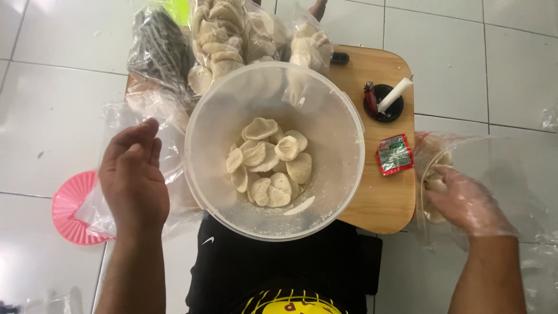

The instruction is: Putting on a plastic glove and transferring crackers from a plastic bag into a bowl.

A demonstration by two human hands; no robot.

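The person's left hand is hovering open, fingers loosely curled, over a crumpled clear plastic bag lying to the left of a large translucent plastic tub; I cannot tell whether the fingertips are touching the film. The tub is sitting in the near middle, partly over the wooden board, and is holding a small heap of pale raw crackers at its bottom. On the right, the right hand, wearing a thin clear glove, is reaching inside another clear bag and closing around a few crackers there. A small red-and-green sachet is lying on the board just right of the tub. Far behind the tub, filled cracker bags are standing packed together. A pink plastic lid is lying on the floor at the left.
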